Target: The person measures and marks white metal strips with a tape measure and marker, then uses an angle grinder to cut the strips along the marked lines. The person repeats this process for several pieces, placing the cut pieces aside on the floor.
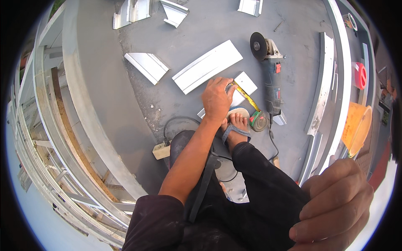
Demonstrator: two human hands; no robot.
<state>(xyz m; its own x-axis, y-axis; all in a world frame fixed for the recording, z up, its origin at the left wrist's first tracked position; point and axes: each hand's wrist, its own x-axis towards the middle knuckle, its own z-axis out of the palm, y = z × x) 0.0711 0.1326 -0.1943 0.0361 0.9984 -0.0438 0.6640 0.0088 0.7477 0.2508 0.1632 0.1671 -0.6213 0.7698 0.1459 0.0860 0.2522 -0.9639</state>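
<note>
Tape blade point(248, 96) in left hand point(217, 99) by panel point(209, 66) edge, right hand point(337, 205) clenched, well apart.

grinder point(273, 81): right of metal strip point(207, 67) | tape measure point(259, 121): beside foot point(237, 133) | bucket point(355, 129): far right

A tape measure point(259, 121) with a rounded case, green with touches of red, lies on the grey floor point(302, 79) at 3 o'clock from the centre of the view. Its yellow blade point(247, 96), marked in black, is drawn out toward between 10 and 11 o'clock, crossing a white strip point(247, 83) that shows on both sides of it. The partly hidden strip, flat-faced with a small dark spot near its square-cut end, lies between 1 and 2 o'clock, angled from 8 toward 2.
</note>
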